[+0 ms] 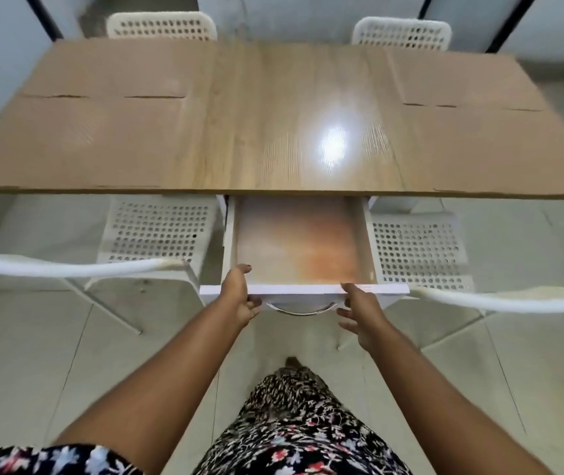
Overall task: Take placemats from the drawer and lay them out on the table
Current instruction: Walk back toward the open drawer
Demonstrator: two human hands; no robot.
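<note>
Four placemats (102,132) lie flat on the table (273,132), two at each end, bare wood between. The drawer (302,248) stands open below the near edge; left hand (239,296) grips its front, right hand (359,313) hovers loose-fingered beside the handle (299,310). Four chairs (157,231) around

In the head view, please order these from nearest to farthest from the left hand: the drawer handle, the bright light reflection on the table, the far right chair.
From the left hand:
1. Drawer handle, just to its right, on the drawer front.
2. Light reflection, mid-table, beyond the open drawer.
3. Far right chair, behind the table's far edge.
</note>
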